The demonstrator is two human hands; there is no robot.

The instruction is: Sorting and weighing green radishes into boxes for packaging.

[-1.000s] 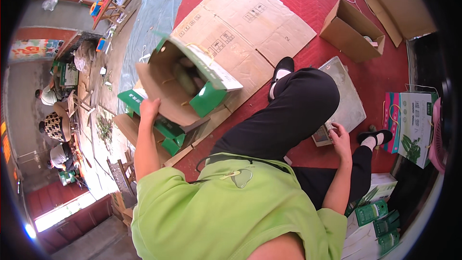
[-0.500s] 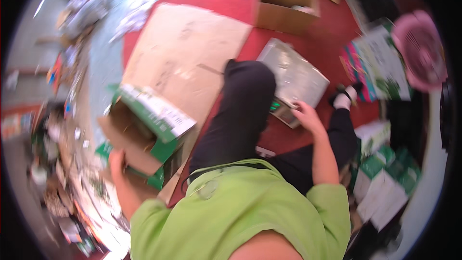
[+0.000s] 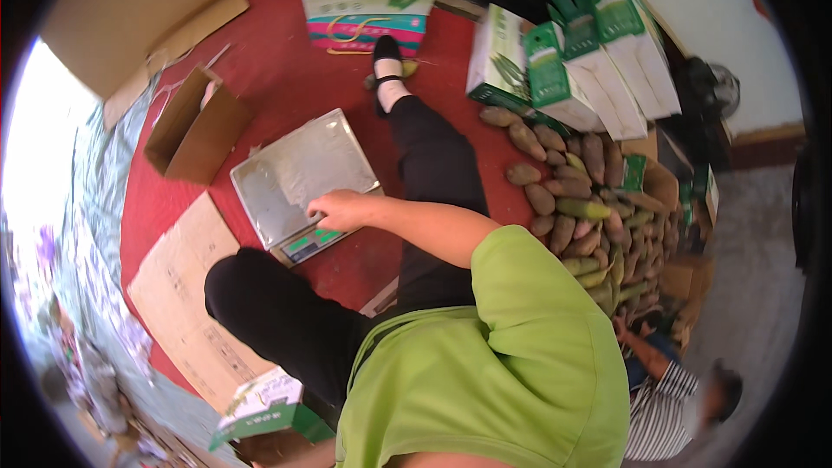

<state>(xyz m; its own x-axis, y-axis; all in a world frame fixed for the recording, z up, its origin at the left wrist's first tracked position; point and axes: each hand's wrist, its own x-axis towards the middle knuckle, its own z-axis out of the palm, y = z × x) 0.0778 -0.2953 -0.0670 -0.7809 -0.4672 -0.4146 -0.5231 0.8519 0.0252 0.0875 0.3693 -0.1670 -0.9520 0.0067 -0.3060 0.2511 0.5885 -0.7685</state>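
A flat electronic weighing scale (image 3: 303,175) with a silver plate and a lit green display lies on the red mat. My right hand (image 3: 340,210) is at its near edge beside the display, fingers bent and closed over the plate's rim. Down at the lower edge, my left forearm (image 3: 314,456) reaches toward a green-and-white carton (image 3: 264,407), which is tilted and open at its lower side. That carton and the picture's edge hide nearly all of my left hand, so its grip cannot be seen.
Right of my leg lies a pile of brown tubers and green gourds (image 3: 576,199). Green-and-white cartons (image 3: 568,74) stand behind it. A brown box (image 3: 198,134) and cardboard sheet (image 3: 186,282) are at left, a gift bag (image 3: 373,0) ahead. Another person (image 3: 663,412) sits lower right.
The view has swung right, bringing the produce pile and the other person into sight. My right hand stays at the scale; the green-and-white carton now sits at the lower edge.
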